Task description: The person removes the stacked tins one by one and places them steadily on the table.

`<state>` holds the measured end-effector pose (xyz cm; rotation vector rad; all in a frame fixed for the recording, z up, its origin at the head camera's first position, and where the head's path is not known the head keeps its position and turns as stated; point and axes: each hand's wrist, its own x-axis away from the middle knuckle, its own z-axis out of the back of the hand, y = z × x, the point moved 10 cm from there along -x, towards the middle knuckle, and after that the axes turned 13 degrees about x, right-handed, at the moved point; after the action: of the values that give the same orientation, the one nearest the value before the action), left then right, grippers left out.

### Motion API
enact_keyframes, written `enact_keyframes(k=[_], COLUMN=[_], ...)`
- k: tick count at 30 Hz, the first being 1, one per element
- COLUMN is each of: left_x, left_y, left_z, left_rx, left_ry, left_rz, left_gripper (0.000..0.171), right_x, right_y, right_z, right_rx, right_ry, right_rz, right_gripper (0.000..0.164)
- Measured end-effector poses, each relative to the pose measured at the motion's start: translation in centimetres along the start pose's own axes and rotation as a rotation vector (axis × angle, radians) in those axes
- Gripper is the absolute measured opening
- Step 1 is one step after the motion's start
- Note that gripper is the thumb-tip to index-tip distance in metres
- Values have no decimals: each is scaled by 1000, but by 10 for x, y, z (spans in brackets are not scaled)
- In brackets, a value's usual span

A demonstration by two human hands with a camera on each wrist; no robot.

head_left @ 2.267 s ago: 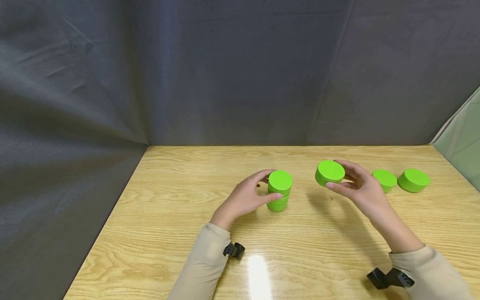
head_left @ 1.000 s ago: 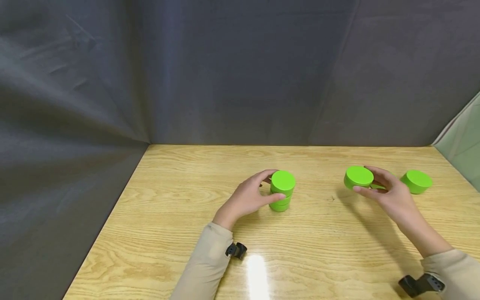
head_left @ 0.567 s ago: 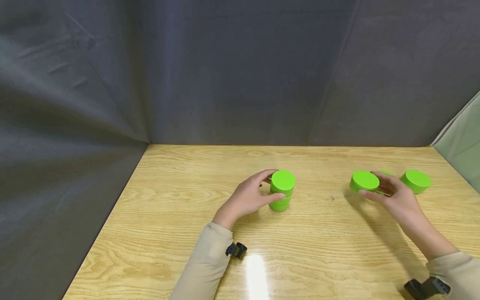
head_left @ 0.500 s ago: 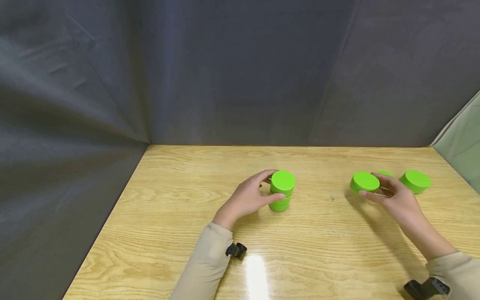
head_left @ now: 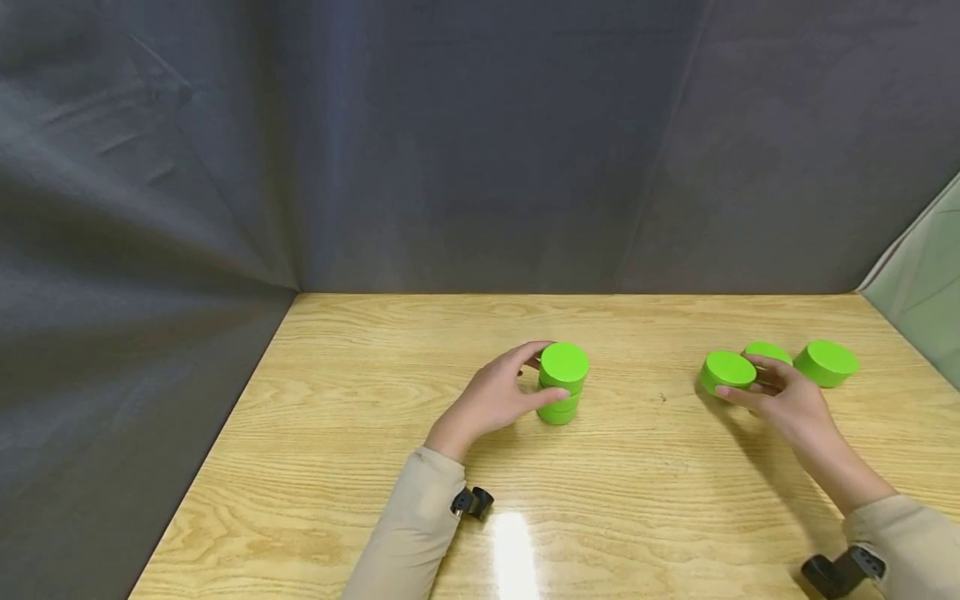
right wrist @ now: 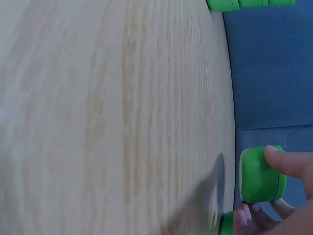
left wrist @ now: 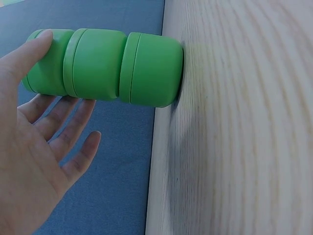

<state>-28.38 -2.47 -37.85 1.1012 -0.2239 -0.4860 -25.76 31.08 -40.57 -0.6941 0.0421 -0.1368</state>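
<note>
Three small round green tins with lids stand as an upright stack (head_left: 558, 408) on the wooden table. My left hand (head_left: 491, 400) holds the top tin (head_left: 565, 363) between thumb and fingers; the left wrist view shows the thumb (left wrist: 34, 54) on one side and fingertips underneath in that view. Another green tin (head_left: 727, 371) is pinched in my right hand (head_left: 798, 412), right of the stack. In the right wrist view this tin (right wrist: 259, 174) appears a little above the tabletop, its lid side away from the wood.
Behind the right hand a green tin (head_left: 768, 352) stands on the table (head_left: 375, 400), partly hidden by the fingers. Farther right is one more green tin (head_left: 827, 363). A dark cloth (head_left: 480, 150) hangs along the back and left of the table.
My right hand has carried its tin rightward from near the stack, then lowered it toward the table beside the other loose tins. The left hand has stayed on the stack.
</note>
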Motion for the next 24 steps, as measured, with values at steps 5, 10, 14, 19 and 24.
enact_keyframes(k=[5, 10, 14, 19, 24], left_x=[0, 0, 0, 0, 0], left_y=[0, -1, -1, 0, 0], left_z=[1, 1, 1, 0, 1], left_rx=[4, 6, 6, 10, 5], left_ry=[-6, -6, -5, -8, -7], left_rz=[0, -2, -6, -14, -14], left_gripper=[66, 66, 66, 66, 66], right_x=[-1, -4, -5, -5, -4], right_y=[1, 3, 4, 5, 6], right_z=[-2, -4, -4, -2, -5], right_rx=[13, 28, 64, 89, 91], right_ry=[-3, -13, -7, 1, -25], right_rz=[5, 6, 7, 26, 38], right_gripper=[77, 77, 74, 72, 72])
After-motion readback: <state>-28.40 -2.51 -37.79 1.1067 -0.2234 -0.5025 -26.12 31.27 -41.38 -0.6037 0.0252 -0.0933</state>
